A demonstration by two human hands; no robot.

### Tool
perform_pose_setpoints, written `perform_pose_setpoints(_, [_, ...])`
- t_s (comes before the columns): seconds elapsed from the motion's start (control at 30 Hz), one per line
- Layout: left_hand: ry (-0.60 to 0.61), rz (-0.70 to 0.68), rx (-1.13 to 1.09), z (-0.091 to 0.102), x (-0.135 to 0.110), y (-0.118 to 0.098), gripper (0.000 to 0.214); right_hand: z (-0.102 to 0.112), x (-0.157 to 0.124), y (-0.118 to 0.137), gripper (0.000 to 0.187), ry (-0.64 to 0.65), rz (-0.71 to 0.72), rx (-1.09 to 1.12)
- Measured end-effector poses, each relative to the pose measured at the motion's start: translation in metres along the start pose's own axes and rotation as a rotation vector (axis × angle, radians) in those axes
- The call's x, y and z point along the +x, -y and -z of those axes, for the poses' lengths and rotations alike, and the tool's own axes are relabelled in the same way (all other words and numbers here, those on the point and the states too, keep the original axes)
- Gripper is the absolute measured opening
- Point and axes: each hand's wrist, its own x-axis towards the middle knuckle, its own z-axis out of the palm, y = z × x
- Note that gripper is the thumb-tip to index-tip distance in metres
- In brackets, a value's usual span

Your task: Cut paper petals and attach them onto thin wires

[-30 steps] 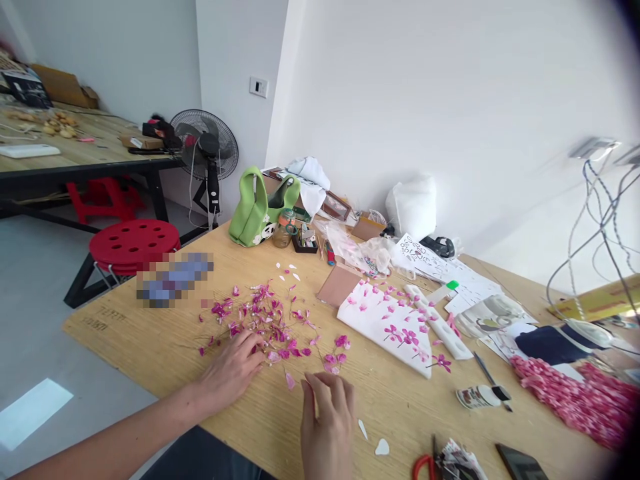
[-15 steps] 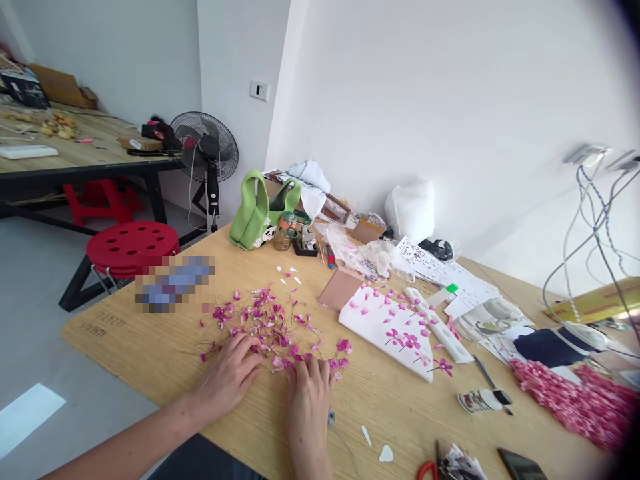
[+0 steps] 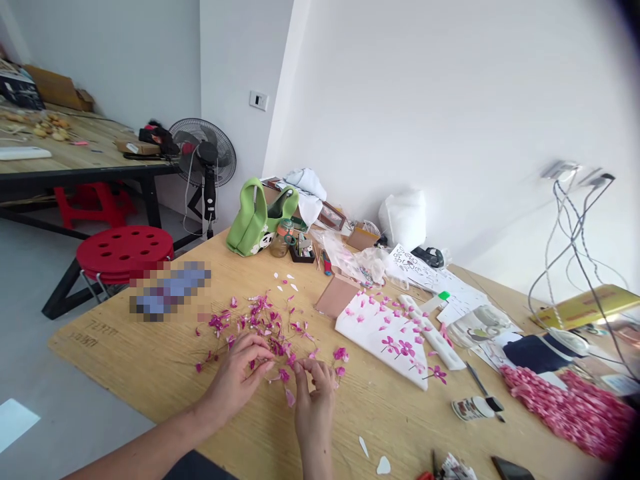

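A loose heap of pink-magenta blossoms on thin stems [image 3: 260, 327] lies on the pale wooden tabletop [image 3: 125, 333]. My left hand [image 3: 240, 377] rests at its near edge, fingers curled into the stems. My right hand [image 3: 315, 393] is beside it, with its fingertips pinched together on what looks like a thin stem. A pale pink petal [image 3: 290, 398] sits just below those fingers. To the right lies a white fan-shaped sheet with pink blossoms [image 3: 383, 340].
A white strip [image 3: 433, 333] lies beside the sheet. A green bag [image 3: 255, 220], jar and papers crowd the back edge. Pink fabric [image 3: 565, 413] lies at right, with red-handled scissors [image 3: 426, 476] and a phone [image 3: 510, 469] at the front edge. A red stool [image 3: 124, 252] stands left.
My right hand has lifted from lying flat on the heap and its fingertips have drawn together. My left hand has curled a little more. The whole view has shifted slightly as my head moved.
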Motion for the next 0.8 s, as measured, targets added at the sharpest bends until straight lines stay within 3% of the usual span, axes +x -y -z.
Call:
perform_pose_setpoints(0.17, [0.089,0.332,-0.605,-0.013,0.021,-0.024,0.018,-0.004,0.003,0.012,0.031,0.127,-0.273,0.525])
perform_pose_setpoints(0.33, [0.1,0.516,-0.984,-0.021,0.031,-0.036,0.015,-0.003,0.003,0.024,0.026,0.158,-0.342,0.691])
perform_pose_setpoints(0.47, [0.143,0.459,-0.916,-0.016,0.04,-0.039,0.015,0.011,0.018,0.037,0.03,0.124,-0.319,0.593])
perform_pose_setpoints(0.53, [0.231,0.368,-0.736,-0.011,0.045,-0.04,0.018,0.019,0.03,0.041,0.034,0.135,-0.243,0.455])
perform_pose_setpoints(0.6, [0.254,0.361,-0.686,-0.008,0.052,-0.039,0.018,0.026,0.04,0.04,0.036,0.137,-0.157,0.255])
perform_pose_setpoints(0.7, [0.201,0.365,-0.657,-0.005,0.065,-0.032,0.016,0.029,0.044,0.028,0.027,0.075,-0.111,0.041])
perform_pose_setpoints(0.8, [0.117,0.355,-0.634,-0.007,0.078,-0.021,0.017,0.023,0.031,0.014,0.011,0.085,-0.068,-0.118])
